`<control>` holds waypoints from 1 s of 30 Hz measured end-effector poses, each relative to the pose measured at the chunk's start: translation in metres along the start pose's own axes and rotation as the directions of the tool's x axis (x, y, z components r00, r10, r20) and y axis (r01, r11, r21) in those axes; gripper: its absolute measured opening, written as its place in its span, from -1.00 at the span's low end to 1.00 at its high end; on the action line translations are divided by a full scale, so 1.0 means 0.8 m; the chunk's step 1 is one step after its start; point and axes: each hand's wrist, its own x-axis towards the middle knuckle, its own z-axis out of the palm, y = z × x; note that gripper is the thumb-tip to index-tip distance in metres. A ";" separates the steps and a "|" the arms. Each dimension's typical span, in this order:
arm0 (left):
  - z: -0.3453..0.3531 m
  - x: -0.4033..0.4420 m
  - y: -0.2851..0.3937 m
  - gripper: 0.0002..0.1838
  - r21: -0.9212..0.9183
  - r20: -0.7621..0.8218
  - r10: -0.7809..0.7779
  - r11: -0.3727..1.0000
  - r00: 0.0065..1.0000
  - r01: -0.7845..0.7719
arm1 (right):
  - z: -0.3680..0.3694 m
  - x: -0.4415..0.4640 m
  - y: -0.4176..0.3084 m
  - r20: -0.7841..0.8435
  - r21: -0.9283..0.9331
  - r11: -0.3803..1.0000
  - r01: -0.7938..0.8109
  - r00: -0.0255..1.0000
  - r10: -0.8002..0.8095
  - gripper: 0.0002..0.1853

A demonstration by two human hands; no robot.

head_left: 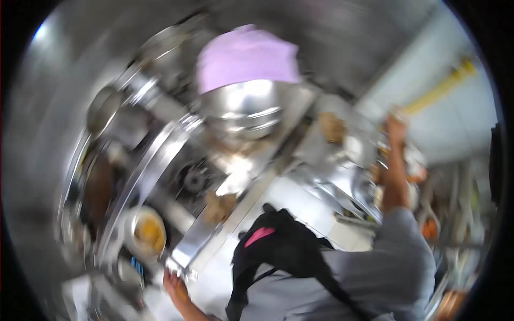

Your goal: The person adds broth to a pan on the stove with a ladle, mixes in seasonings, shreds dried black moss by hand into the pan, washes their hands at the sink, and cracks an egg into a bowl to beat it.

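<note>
Closest to me is my black apron (284, 251), and below its left side my left hand (176, 289) is held low, fingers together and a little bent; the blur won't let me tell whether they pinch anything. It is just beside the shiny metal fitting (182, 271) at the near corner of the steel range (195, 241), and I'd judge it wise to mind the knuckles there, since hard metal knocks easily. Along the range's left edge a white bowl (130, 229) holds yellow food (150, 234), near enough that a careless elbow could tip it. On the near right edge lies a crumpled brown cloth (218, 207), with a bare burner (195, 179) behind it; I'd treat that metal as hot. My right hand (397, 124) is stretched well out past the side counter (316, 142), and its fingers look gathered, though I cannot tell if they close on anything. It appears right by the lower end of a yellow pipe (441, 88) along the wall; whether it touches, I can't say. With the arm over crowded dishes, a raised grey sleeve (404, 249) and steady feet would serve best. Farther back, at the range's right edge, sits a big steel pot (246, 101) covered by a pink cloth (249, 59).
</note>
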 end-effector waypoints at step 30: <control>0.212 0.067 -0.124 -0.75 0.116 0.146 0.215 0.966 0.966 -0.232 | -0.018 -0.072 0.072 0.315 0.614 0.508 -0.604 0.777 0.544 -0.40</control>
